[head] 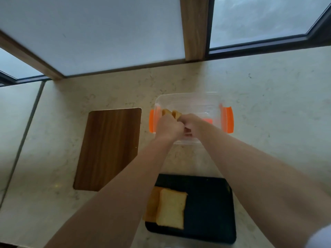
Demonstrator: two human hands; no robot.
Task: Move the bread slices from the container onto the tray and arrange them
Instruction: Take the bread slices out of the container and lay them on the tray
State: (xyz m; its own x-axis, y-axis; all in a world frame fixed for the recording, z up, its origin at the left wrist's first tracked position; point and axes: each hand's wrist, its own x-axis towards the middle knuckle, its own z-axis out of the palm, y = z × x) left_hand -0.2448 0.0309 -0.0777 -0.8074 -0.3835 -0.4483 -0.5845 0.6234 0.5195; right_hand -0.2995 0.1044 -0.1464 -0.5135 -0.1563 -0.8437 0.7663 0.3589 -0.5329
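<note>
A: Reaching into the clear plastic container (186,101), both hands meet at its left end. The left hand (167,127) and the right hand (192,124) are curled and touching each other over the bread slices in the container (172,113).

B: Are they gripping a slice?

A: The fingers close around the upright slices, but which slice each hand has I cannot tell; the knuckles hide it.

B: Where does the container sit?

A: On the pale stone counter (268,104), with orange latches (229,120) at its two ends. Left of the container lies a wooden board (109,147). Nearer the person than the container is the black tray (209,208), with two bread slices on the tray (171,208) overlapping at its left side, the lighter one on top.
</note>
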